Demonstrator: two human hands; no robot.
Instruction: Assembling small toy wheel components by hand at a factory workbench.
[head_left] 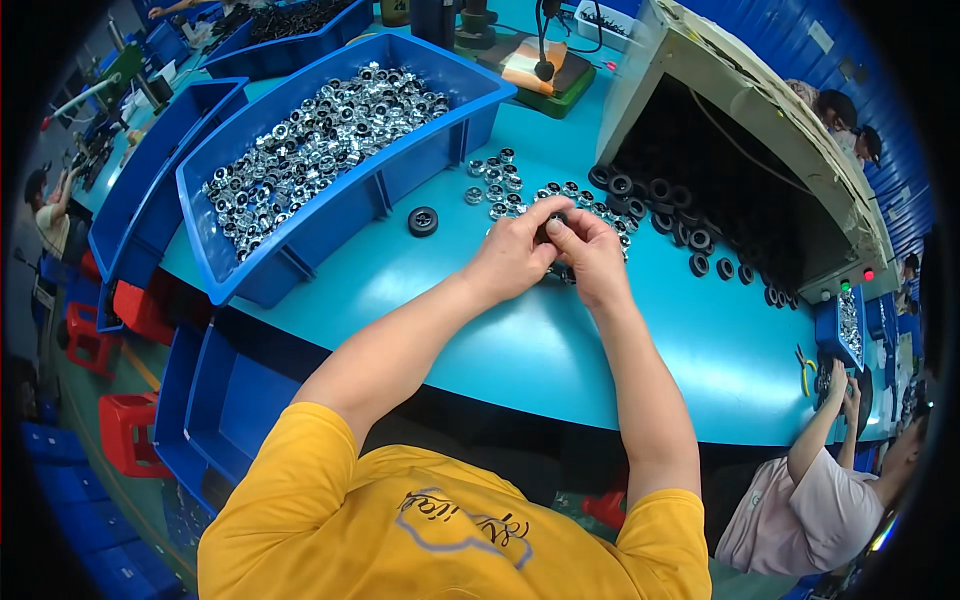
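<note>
- Black ring (549,228): small dark round part, pinched between the fingertips of both hands, mostly hidden by them; orientation can't be told.
- It sits just above the teal table, near its middle.
- Silver parts (497,182): small shiny round pieces, loose cluster on the table just beyond the hands, more trailing right.
- Single black ring (423,221): lies flat on the table, left of the hands, beside the blue bin.

Blue bin (395,185) of silver parts (320,140), black rings (660,195), teal table (420,290).
</note>
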